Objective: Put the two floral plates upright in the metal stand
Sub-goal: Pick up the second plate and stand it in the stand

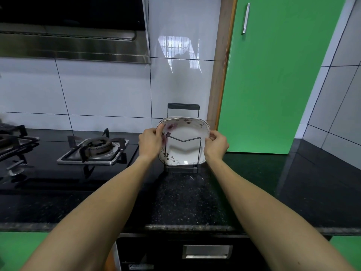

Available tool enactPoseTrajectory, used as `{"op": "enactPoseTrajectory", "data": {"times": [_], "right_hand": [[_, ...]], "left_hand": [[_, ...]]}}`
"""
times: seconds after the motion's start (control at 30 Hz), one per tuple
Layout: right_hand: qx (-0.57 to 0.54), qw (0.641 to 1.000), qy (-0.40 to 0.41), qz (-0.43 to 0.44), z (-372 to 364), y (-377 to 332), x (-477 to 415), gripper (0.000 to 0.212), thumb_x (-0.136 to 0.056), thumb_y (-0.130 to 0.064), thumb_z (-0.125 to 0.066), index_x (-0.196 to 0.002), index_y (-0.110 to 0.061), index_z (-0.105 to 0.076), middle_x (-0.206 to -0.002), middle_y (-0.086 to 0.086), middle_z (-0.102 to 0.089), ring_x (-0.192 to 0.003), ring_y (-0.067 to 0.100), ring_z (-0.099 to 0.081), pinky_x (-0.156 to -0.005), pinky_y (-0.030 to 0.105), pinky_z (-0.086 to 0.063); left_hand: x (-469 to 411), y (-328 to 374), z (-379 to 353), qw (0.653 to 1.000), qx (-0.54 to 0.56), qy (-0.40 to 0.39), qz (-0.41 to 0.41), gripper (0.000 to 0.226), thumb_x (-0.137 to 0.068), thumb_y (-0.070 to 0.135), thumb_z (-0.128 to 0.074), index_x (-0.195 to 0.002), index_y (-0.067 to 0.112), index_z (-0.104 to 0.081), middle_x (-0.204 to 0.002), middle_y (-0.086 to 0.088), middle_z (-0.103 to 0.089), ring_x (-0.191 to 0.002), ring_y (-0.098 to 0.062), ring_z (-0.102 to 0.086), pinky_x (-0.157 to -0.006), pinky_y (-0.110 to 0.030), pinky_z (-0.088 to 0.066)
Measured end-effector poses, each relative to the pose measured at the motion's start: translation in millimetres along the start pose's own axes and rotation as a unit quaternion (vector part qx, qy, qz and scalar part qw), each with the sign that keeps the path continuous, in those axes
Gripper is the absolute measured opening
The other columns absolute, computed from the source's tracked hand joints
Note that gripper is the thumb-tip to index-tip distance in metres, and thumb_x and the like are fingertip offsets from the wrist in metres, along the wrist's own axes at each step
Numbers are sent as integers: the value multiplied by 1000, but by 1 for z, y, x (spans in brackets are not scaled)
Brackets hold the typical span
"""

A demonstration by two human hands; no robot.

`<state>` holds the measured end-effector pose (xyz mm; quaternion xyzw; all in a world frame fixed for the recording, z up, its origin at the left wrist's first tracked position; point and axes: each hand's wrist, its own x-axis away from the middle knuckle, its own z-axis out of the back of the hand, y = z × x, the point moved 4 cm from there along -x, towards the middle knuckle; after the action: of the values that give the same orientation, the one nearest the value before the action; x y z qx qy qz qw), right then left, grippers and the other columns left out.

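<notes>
- My left hand is closed on the left rim of the front floral plate, fingers curled over the edge.
- My right hand pinches the opposite rim, thumb in front.
- Between my hands the plate stands nearly upright inside the metal stand, behind its front wire divider; a second floral plate's rim peeks just behind.
- I judge both glazed ceramic: stiff, fairly heavy, slippery, and liable to chip against wire.
- Best hold is the side rims, easing weight down before letting go.
</notes>
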<state>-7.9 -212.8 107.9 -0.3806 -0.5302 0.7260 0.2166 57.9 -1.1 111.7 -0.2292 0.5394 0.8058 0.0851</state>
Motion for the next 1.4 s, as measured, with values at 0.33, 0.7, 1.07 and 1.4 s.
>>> {"op": "enactPoseTrajectory", "data": {"times": [0.33,0.7,1.07,1.4], "right_hand": [[-12,998,-8,-63,-3,10,8,23,-96,-2,-53,-81,11,-64,-73,13,-54,-71,17,-41,-64,22,-34],[-58,995,13,-80,-8,13,10,24,-97,-5,-53,-75,-12,-59,-79,5,-53,-75,19,-44,-74,17,-35],[-80,993,9,-86,-7,16,15,26,-98,-8,-53,-119,-5,-68,-110,8,-66,-92,14,-52,-87,15,-35],[-29,997,-21,-71,-13,21,12,30,-101,-11,-44,-74,-8,-58,-80,9,-50,-75,19,-42,-54,20,-33]], "left_hand": [[3,-3,-4,1000,2,-6,28,69,-96,64,-40,-54,8,-41,-54,-9,-49,-60,-24,-45,-61,-39,-32],[9,-22,-4,998,5,-44,-32,40,-96,40,-60,-74,7,-62,-60,2,-60,-57,-16,-48,-56,-31,-38],[8,-25,-3,999,-14,-21,-45,43,-96,12,-54,-55,23,-48,-47,8,-42,-50,-13,-30,-48,-22,-27],[15,-31,-6,1000,-7,4,-29,27,-98,17,-46,-74,12,-59,-54,-2,-49,-55,-21,-38,-55,-35,-30]]}}
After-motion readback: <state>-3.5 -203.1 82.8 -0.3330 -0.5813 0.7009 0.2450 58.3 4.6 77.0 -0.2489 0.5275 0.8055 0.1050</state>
